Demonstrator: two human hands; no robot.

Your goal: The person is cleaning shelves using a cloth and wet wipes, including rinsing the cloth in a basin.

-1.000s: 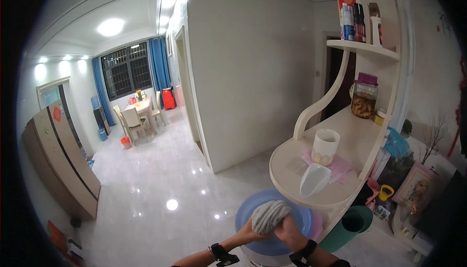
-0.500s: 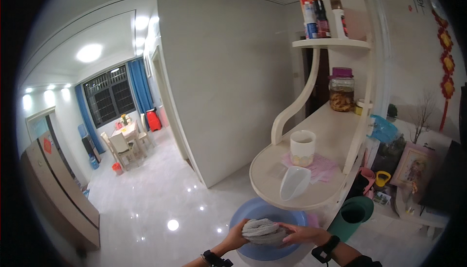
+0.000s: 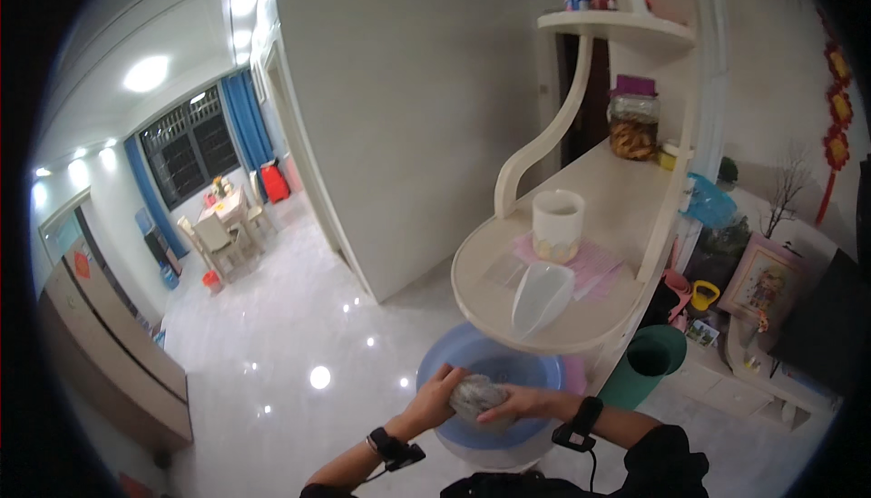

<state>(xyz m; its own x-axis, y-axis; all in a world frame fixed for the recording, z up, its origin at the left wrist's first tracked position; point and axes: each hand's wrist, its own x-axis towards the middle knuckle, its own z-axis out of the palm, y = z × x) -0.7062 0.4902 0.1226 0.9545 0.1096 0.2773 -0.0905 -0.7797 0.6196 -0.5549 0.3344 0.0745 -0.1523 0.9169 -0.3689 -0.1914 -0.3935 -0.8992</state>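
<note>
Fabric-and-plastic black wrist straps [image 3: 390, 448] band both forearms, which reach in from the lower edge. Between the hands is a rounded, lumpy bundle of grey cloth [image 3: 474, 395], soft and matte, its finer weave blurred. The left hand [image 3: 438, 398] curls over the bundle's left side and the right hand [image 3: 522, 401] presses on its right, thumb laid along the near face; both are closed on the cloth, their fingers bent rather than spread, with some fingertips hidden. The bundle sits above a round, smooth blue plastic basin [image 3: 535, 366], nearer its front edge than its back. Just beyond, a cream shelf unit [image 3: 481, 312] with a rounded end and a curved, S-shaped support carries a glossy white scoop [image 3: 543, 298], a pale cylindrical cup [image 3: 557, 217] and thin, crinkled pink sheets [image 3: 597, 271] partly beneath them. To the right of the basin stands a tapered dark-green bin [image 3: 626, 385]. Farther along the shelf is a clear jar [image 3: 633, 131] with a purple lid and brown contents. Beyond, shiny pale floor tiles [image 3: 299, 317] run to a dining table [image 3: 227, 208] with light chairs, below a dark barred window [image 3: 189, 146] flanked by blue curtains [image 3: 247, 117].
</note>
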